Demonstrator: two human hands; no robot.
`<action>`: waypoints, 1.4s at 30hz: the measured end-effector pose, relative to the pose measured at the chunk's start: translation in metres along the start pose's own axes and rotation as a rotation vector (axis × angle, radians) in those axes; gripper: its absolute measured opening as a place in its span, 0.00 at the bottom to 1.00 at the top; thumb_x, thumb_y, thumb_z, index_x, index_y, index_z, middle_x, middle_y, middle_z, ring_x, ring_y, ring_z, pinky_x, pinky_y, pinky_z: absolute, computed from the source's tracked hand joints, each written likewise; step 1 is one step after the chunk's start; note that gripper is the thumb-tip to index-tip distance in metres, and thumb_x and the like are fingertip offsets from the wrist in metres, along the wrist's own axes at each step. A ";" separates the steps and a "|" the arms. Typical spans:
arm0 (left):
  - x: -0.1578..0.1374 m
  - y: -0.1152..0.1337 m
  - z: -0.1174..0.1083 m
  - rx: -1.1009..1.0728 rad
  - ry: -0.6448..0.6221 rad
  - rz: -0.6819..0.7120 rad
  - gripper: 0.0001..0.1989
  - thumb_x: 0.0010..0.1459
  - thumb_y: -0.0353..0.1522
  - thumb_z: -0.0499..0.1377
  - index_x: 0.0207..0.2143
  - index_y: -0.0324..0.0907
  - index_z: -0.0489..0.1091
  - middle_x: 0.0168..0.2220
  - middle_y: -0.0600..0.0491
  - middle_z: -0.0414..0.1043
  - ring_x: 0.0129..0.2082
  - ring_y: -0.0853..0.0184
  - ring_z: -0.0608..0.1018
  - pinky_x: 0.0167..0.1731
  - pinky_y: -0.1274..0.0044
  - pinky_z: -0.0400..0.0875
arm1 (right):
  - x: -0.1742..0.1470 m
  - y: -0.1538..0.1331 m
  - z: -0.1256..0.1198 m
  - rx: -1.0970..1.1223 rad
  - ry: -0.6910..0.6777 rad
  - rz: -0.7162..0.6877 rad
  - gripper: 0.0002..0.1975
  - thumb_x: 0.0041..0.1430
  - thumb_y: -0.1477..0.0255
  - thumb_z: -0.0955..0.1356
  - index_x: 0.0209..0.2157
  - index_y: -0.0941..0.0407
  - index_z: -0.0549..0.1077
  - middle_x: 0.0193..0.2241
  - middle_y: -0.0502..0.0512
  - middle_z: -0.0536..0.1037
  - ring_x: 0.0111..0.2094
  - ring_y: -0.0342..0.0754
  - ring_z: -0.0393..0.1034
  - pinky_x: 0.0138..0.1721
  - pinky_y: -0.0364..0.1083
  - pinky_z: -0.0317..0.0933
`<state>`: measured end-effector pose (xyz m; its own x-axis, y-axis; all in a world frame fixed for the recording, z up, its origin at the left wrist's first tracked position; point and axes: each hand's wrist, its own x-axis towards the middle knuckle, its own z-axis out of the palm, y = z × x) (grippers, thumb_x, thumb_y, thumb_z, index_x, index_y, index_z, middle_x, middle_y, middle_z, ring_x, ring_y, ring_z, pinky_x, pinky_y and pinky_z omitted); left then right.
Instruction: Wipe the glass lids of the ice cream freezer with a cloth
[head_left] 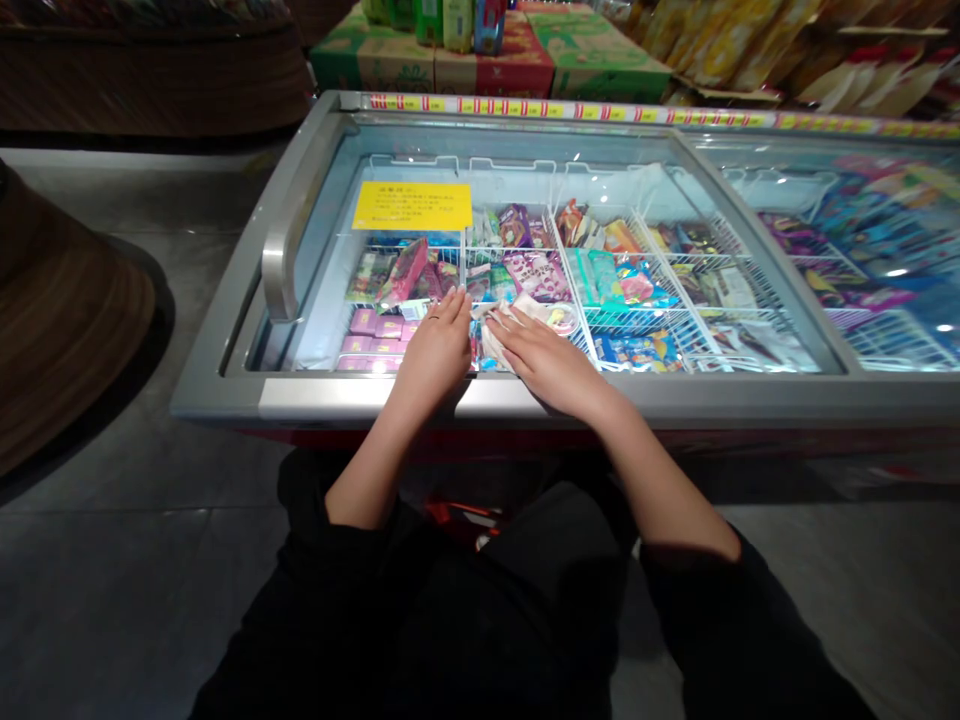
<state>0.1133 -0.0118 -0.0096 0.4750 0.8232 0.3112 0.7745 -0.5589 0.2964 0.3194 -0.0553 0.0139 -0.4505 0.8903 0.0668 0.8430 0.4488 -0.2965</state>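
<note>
Resting fingers: the right hand [544, 350] lies flat on a crumpled pale cloth [491, 350], its fingers extended and pointing toward ten o'clock; whether any of them pinch the fabric cannot be told.
Left fingers: the left hand [439, 345] is laid palm down, fingers straight and close together toward one o'clock, grasping nothing that shows.
Cloth: between the hands, partly under the right one, at three o'clock from the left hand, on the glass lid [326, 235] near its close edge.
Under the glass: wire baskets of colourful packets, with pink boxes [375, 325] at nine o'clock from the left hand.
Yellow notice: a yellow sign [412, 207] at eleven o'clock from the hands.
Handle: a curved grey handle [279, 270] at ten o'clock.
Freezer rim: a grey rim [337, 398] running below both wrists, at six o'clock.
Far edge: a strip of price labels [510, 107] at twelve o'clock, with printed cartons [491, 70] beyond.
Sleeves: black sleeves [750, 620], at five and seven o'clock.
</note>
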 end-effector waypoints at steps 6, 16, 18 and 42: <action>0.000 0.001 0.000 0.026 -0.014 -0.008 0.32 0.66 0.20 0.51 0.72 0.29 0.61 0.74 0.35 0.60 0.75 0.53 0.62 0.75 0.60 0.58 | -0.012 0.025 -0.004 -0.013 0.076 0.159 0.31 0.77 0.70 0.57 0.78 0.47 0.55 0.76 0.50 0.58 0.78 0.57 0.45 0.77 0.64 0.48; 0.002 -0.002 -0.001 -0.003 -0.030 0.001 0.34 0.65 0.20 0.51 0.73 0.34 0.60 0.75 0.39 0.59 0.76 0.54 0.61 0.75 0.58 0.57 | 0.003 -0.032 0.015 0.010 0.100 0.107 0.29 0.76 0.72 0.58 0.75 0.52 0.62 0.74 0.51 0.63 0.77 0.54 0.50 0.76 0.60 0.52; 0.002 -0.001 -0.001 -0.007 -0.033 -0.004 0.34 0.65 0.20 0.51 0.73 0.33 0.59 0.75 0.38 0.59 0.76 0.53 0.60 0.75 0.58 0.57 | -0.017 -0.032 0.010 0.031 0.096 0.107 0.28 0.76 0.70 0.58 0.73 0.49 0.66 0.72 0.49 0.66 0.76 0.53 0.53 0.75 0.58 0.54; 0.000 -0.001 0.002 -0.015 0.013 -0.004 0.32 0.66 0.20 0.50 0.72 0.29 0.61 0.74 0.34 0.60 0.76 0.53 0.62 0.75 0.59 0.56 | -0.084 -0.042 0.047 -0.248 0.499 0.178 0.26 0.76 0.71 0.62 0.72 0.55 0.67 0.66 0.63 0.76 0.69 0.62 0.67 0.70 0.64 0.61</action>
<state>0.1136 -0.0107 -0.0117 0.4663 0.8242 0.3214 0.7700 -0.5570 0.3112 0.3080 -0.1521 -0.0243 -0.1532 0.8553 0.4950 0.9638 0.2399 -0.1162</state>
